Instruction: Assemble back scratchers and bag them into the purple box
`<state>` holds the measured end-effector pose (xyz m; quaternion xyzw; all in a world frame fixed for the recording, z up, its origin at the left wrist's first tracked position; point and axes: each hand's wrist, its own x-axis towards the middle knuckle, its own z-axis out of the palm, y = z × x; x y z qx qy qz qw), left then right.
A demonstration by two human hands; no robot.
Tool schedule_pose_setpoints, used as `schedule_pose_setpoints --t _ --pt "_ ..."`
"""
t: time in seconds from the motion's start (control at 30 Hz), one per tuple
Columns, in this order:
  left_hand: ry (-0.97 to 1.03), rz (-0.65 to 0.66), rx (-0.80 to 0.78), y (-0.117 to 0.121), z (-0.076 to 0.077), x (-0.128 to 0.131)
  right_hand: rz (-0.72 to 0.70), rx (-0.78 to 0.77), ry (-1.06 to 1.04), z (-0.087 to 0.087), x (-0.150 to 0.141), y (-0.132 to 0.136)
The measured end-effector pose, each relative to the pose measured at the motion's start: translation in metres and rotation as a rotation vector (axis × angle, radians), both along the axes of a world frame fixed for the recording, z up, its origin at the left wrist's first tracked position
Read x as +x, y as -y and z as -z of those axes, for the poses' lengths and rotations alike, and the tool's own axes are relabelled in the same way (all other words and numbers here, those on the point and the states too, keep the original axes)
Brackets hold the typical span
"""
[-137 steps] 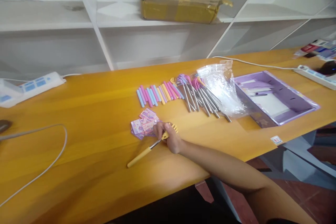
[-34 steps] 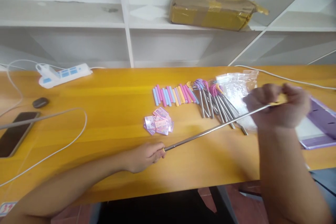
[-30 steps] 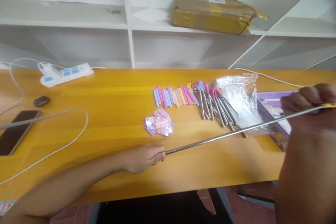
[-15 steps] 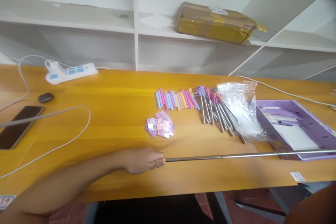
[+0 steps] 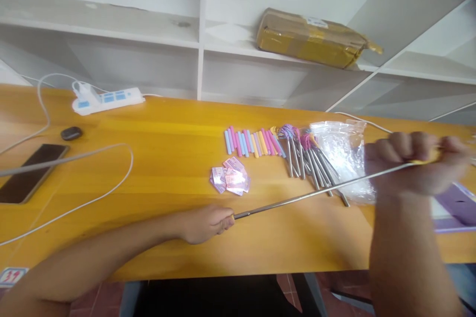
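Note:
A telescopic back scratcher (image 5: 290,202), its thin metal rod drawn out long, slants across the front of the table between my hands. My left hand (image 5: 208,224) is closed round its lower, thicker end, where a bit of yellow shows. My right hand (image 5: 420,163), raised at the right and slightly blurred, grips the yellow end; its fingers hide most of that end. Behind the rod lies a pile of shorter back scratchers (image 5: 312,161) with coloured claw heads. A row of pastel tubes (image 5: 243,142) and a small heap of printed cards (image 5: 230,177) lie left of them.
Clear plastic bags (image 5: 342,153) and a purple box (image 5: 459,203) lie at the right, partly behind my right arm. On the left are a phone (image 5: 31,171), a small black case (image 5: 71,133), cables and a power strip (image 5: 109,101). A taped carton (image 5: 316,39) stands on the shelf.
My right hand has come into view, holding the rod's far end, which has risen and moved nearer. The rod looks shorter and more tilted. My left hand keeps its grip.

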<state>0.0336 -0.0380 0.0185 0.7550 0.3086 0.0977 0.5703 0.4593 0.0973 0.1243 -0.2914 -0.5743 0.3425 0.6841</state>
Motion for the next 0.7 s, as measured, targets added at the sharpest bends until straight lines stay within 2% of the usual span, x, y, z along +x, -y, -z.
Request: schedule_pose_setpoints --t 0.03,0.13,0.23,0.3,0.4,0.5,0.7 --pt "0.003 -0.019 -0.002 0.0 0.0 0.001 -0.12 -0.076 -0.02 0.01 -0.023 -0.001" --pt "0.027 -0.089 -0.006 0.001 0.003 0.002 -0.329 -0.222 -0.079 0.047 -0.103 0.012" --pt "0.063 -0.153 -0.038 0.003 0.009 0.002 -0.461 -0.284 0.019 0.084 -0.174 0.047" --pt "0.087 -0.155 -0.035 0.004 0.013 0.001 -0.587 -0.331 0.107 0.104 -0.204 0.072" --pt "0.118 -0.104 0.019 0.004 0.017 -0.002 -0.708 -0.385 0.102 0.122 -0.221 0.095" --pt "0.116 -0.074 0.014 0.0 0.015 -0.002 -0.704 -0.372 0.062 0.131 -0.22 0.098" --pt "0.054 -0.112 -0.311 -0.008 0.005 -0.001 -0.638 -0.417 0.028 0.141 -0.214 0.085"
